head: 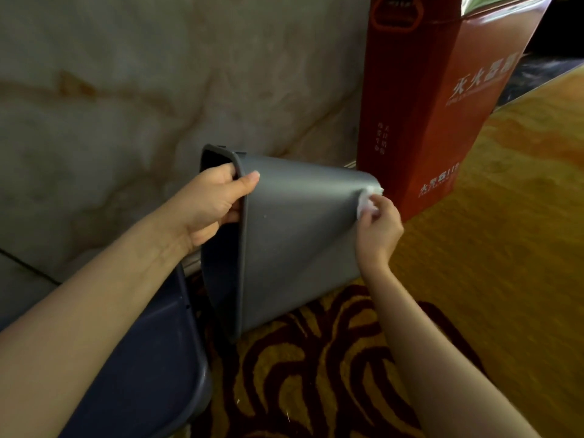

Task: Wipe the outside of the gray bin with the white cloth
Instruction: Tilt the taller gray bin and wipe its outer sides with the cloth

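Observation:
The gray bin (pixel 294 235) is tipped on its side above the carpet, its open mouth facing left and its base pointing right. My left hand (pixel 215 200) grips the upper rim, fingers inside and thumb on the outer wall. My right hand (pixel 377 229) presses a crumpled white cloth (pixel 368 200) against the bin's outer wall near the base edge. Only a small part of the cloth shows between my fingers and the bin.
A tall red fire-extinguisher box (pixel 436 105) stands just right of the bin's base against the marble wall (pixel 126 90). A dark blue plastic container (pixel 151 358) sits lower left under my left arm. Yellow and dark red patterned carpet (pixel 474 279) covers the floor.

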Available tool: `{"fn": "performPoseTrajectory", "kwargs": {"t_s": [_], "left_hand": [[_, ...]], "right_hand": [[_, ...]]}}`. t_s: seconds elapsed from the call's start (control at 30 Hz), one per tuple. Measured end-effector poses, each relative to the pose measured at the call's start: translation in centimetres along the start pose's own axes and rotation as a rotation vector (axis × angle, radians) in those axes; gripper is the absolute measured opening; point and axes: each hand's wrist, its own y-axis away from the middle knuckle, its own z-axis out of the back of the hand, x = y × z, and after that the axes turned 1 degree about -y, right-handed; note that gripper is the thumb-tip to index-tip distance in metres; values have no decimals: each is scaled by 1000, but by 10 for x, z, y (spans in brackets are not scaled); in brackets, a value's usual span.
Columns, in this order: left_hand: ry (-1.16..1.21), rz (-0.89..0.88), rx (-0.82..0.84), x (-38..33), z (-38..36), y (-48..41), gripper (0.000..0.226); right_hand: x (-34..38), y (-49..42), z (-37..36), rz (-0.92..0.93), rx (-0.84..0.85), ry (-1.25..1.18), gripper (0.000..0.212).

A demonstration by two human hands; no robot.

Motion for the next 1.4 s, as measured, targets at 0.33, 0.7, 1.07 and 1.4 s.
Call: {"fn": "performPoseTrajectory", "kwargs": {"t_s": [0.33, 0.7, 1.07, 1.4], "left_hand": [[-18, 0, -180, 4, -5, 0, 21], [-367, -37, -188, -24, -11, -10, 23], [-596, -98, -111, 3, -44, 2, 67], [-851, -129, -162, -38, -43, -19, 34]], "right_hand": [[52, 117, -26, 654, 296, -292, 33], [-36, 18, -10, 99, 38, -2, 15], [-52, 2, -13, -105, 127, 62, 18], [-49, 10, 29, -625, 464, -386, 26]]}}
